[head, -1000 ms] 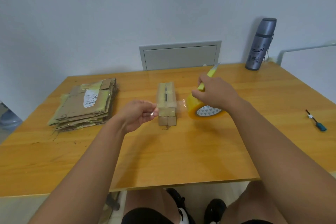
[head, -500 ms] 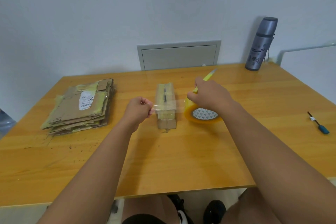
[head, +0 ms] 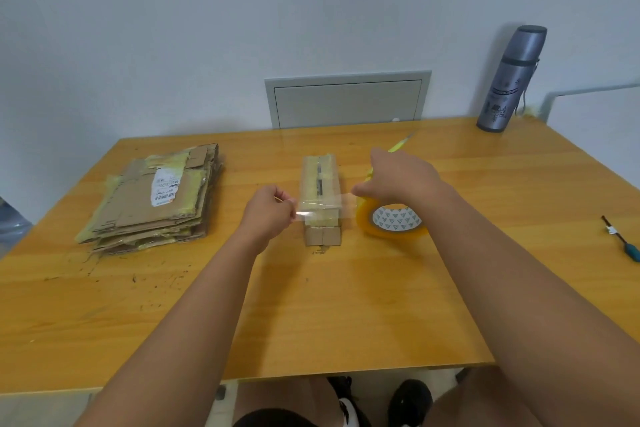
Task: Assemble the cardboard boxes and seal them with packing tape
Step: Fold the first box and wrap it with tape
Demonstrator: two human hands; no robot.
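Cardboard box, small and assembled, stands mid-counter, nearer the far edge of the wooden counter. Clear tape strip stretches across its top. Left hand pinches the strip's free end just left of the box. Right hand curls round a yellow cutter, over the packing tape roll lying just right of the box. Flattened cardboard stack toward the left edge. Grey flask upright at the far right corner; small screwdriver near the right edge
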